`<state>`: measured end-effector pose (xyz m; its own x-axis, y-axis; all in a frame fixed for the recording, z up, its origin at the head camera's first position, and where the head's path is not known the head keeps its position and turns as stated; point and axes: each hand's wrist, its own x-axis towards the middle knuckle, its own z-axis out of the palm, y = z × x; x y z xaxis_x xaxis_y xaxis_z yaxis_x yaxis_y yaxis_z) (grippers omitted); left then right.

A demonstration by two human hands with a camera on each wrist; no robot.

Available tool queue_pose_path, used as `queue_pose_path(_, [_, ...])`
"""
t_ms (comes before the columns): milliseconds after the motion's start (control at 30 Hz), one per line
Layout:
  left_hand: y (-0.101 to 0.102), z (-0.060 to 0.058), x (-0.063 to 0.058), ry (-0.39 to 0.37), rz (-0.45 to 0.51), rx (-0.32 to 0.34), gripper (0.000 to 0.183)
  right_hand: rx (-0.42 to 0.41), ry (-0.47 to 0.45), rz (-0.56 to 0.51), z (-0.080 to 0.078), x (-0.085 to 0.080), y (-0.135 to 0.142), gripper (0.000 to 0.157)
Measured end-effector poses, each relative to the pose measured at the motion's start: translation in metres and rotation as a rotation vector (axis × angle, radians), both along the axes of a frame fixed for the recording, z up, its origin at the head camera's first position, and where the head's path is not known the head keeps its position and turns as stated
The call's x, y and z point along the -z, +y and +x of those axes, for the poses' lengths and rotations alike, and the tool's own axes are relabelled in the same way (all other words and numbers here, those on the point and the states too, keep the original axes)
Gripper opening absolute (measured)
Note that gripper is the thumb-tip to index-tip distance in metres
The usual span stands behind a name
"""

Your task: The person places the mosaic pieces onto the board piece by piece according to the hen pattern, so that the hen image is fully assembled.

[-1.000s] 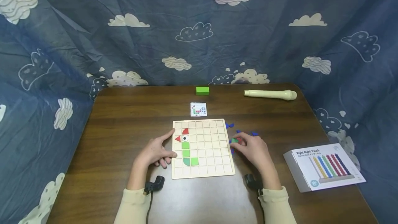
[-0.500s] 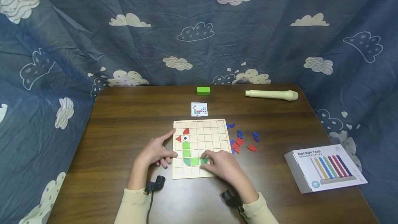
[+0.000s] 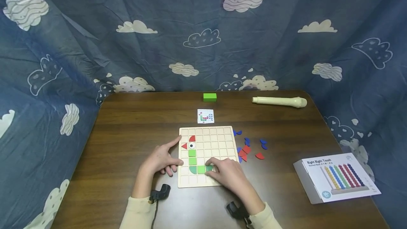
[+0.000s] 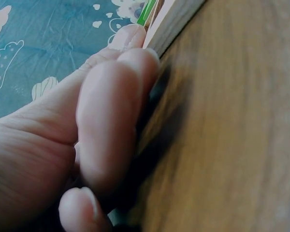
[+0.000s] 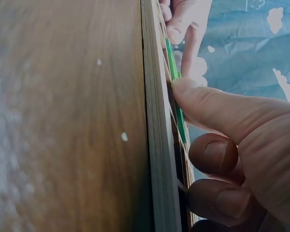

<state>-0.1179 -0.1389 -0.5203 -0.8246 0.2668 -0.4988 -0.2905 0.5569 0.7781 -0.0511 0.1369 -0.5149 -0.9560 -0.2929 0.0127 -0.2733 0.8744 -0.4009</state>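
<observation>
A wooden grid board (image 3: 219,147) lies on the table. Spread along its left edge, the thumb and index finger of my left hand (image 3: 160,157) touch the rim; the other fingers bend below them. My right hand (image 3: 229,175) pinches a green quarter-circle tile (image 3: 208,168) in a low cell, just right of a green square tile (image 3: 201,169); the fingers partly cover it. In the right wrist view the thumb (image 5: 203,99) presses at the green tiles' edge. Left on the board sit a red quarter-circle (image 3: 192,138), a red triangle (image 3: 184,146), an eye tile (image 3: 192,145) and more green tiles (image 3: 192,157).
Loose red tiles (image 3: 246,149) and blue tiles (image 3: 247,141) lie right of the board. A pattern card (image 3: 205,116) and a green block (image 3: 210,97) stand behind it. A cream toy microphone (image 3: 279,101) lies at the back right; a bead-toy box (image 3: 337,177) is at the right.
My right hand has come left from the loose tiles onto the board, bringing the green quarter-circle to a cell beside the green square. My left hand has stayed at the board's edge.
</observation>
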Motion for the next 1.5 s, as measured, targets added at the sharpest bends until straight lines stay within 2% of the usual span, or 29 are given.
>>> queue_pose_path(700, [0.002,0.003,0.001,-0.014,-0.008,-0.006,0.099,-0.024,-0.011,-0.013,0.003,0.001,0.002,0.020])
queue_pose_path(867, [-0.001,0.003,0.001,-0.014,-0.002,-0.019,0.100,-0.022,-0.016,-0.093,-0.001,0.000,0.009,0.023])
queue_pose_path(967, [-0.001,0.003,0.002,-0.020,-0.001,-0.021,0.100,0.008,0.010,-0.182,-0.006,-0.002,0.023,0.023])
queue_pose_path(1067, [-0.002,0.003,0.002,-0.029,0.003,-0.013,0.101,0.086,0.046,-0.219,-0.012,-0.004,0.048,0.021])
queue_pose_path(1167, [-0.001,0.003,0.002,-0.032,0.004,-0.008,0.102,0.184,0.063,-0.184,-0.015,-0.004,0.076,0.018])
queue_pose_path(1300, [-0.001,0.002,0.001,-0.032,-0.003,-0.013,0.103,0.300,-0.022,-0.110,-0.016,-0.004,0.105,0.025])
queue_pose_path(1400, [0.000,0.001,0.001,-0.036,-0.005,-0.017,0.104,0.315,-0.084,-0.093,-0.017,-0.003,0.113,0.027])
queue_pose_path(1500, [0.002,0.000,0.001,-0.035,-0.005,-0.012,0.104,0.278,-0.079,-0.065,-0.019,-0.001,0.113,0.024])
